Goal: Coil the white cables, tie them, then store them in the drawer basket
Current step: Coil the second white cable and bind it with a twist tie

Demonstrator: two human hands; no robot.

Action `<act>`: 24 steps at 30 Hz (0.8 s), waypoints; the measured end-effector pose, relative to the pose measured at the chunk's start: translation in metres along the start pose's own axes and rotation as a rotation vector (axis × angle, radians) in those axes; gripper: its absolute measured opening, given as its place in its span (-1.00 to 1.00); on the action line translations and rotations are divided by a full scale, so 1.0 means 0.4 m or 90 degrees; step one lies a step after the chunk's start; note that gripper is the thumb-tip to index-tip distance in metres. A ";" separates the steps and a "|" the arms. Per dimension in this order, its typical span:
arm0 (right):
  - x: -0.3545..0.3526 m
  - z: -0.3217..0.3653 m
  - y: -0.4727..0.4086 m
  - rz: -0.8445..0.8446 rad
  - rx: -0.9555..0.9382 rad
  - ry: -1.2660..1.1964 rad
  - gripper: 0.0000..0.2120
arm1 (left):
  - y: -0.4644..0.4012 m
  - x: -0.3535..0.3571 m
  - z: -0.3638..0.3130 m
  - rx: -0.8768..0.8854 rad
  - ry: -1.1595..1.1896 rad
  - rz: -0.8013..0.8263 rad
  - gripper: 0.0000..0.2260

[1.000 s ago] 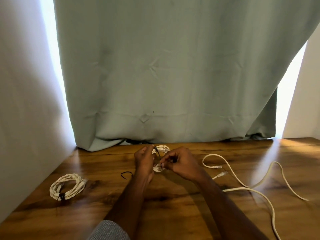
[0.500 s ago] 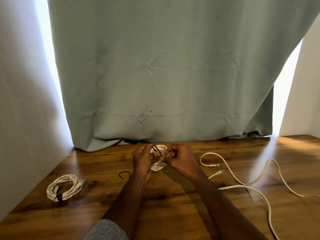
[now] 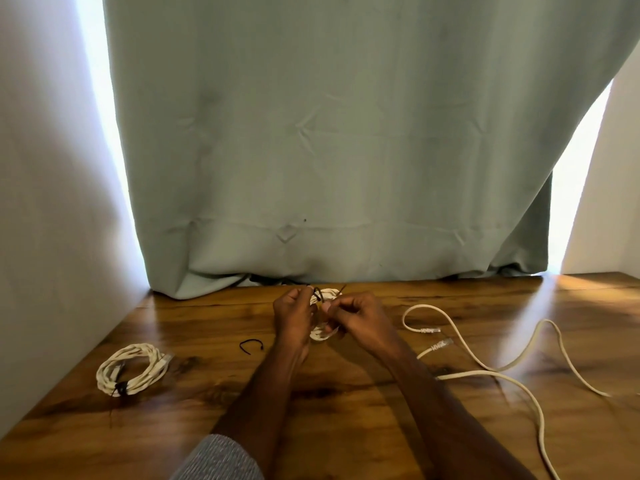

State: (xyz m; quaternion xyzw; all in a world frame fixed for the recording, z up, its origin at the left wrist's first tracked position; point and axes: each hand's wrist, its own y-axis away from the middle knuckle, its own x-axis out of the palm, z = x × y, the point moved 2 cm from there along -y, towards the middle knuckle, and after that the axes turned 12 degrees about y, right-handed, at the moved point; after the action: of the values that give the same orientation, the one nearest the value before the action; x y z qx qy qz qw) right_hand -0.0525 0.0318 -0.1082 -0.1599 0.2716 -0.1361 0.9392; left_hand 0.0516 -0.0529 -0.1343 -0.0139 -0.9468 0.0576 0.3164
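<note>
Both hands meet at the middle of the wooden table (image 3: 346, 427), curled round a small white cable coil (image 3: 320, 332) held between them. Left hand (image 3: 292, 315) grips the coil's left side and pinches one end of a dark tie (image 3: 318, 293) at its top; right hand (image 3: 360, 317) pinches the tie's other end at the coil's right side. At 8 o'clock from the hands, well apart, a tied white coil (image 3: 133, 370) lies flat on the table, bound with a dark tie. A spare black tie (image 3: 251, 346) lies between that coil and the hands. At 3 to 4 o'clock a loose white cable (image 3: 502, 374) sprawls uncoiled, its two plugs near the right wrist. Behind, at 12 o'clock, a grey-green curtain (image 3: 346, 150) hangs to the table's far edge
</note>
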 end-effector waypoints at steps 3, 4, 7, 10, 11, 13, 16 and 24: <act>0.008 -0.006 0.001 -0.017 0.045 -0.003 -0.80 | 0.009 0.011 -0.001 0.012 -0.007 0.011 -0.80; 0.009 -0.004 0.001 -0.026 0.060 -0.020 -0.81 | 0.009 0.012 0.000 0.015 -0.005 0.012 -0.80; 0.023 0.014 0.000 -0.022 0.136 -0.152 -0.73 | 0.009 0.011 0.001 0.016 0.001 0.019 -0.77; 0.030 0.017 0.000 -0.038 0.214 -0.277 -0.71 | 0.002 0.006 0.003 0.018 -0.006 0.006 -0.78; 0.032 0.011 0.001 -0.054 0.224 -0.285 -0.78 | 0.000 0.005 0.004 0.020 -0.008 0.003 -0.79; 0.035 -0.002 0.006 -0.074 0.237 -0.274 -0.88 | -0.007 0.002 0.003 0.027 -0.010 -0.003 -0.82; 0.036 -0.003 0.007 -0.023 0.253 -0.212 -0.93 | -0.015 -0.004 -0.001 0.055 -0.040 -0.004 -0.77; 0.021 0.015 0.013 0.193 0.344 -0.233 -0.81 | 0.002 0.017 -0.005 0.138 -0.136 0.094 -0.80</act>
State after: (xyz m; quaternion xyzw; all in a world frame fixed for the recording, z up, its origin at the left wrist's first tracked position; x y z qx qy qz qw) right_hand -0.0413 0.0351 -0.1094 0.1147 0.0738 -0.0311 0.9902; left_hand 0.0476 -0.0515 -0.1287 -0.0430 -0.9598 0.1833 0.2083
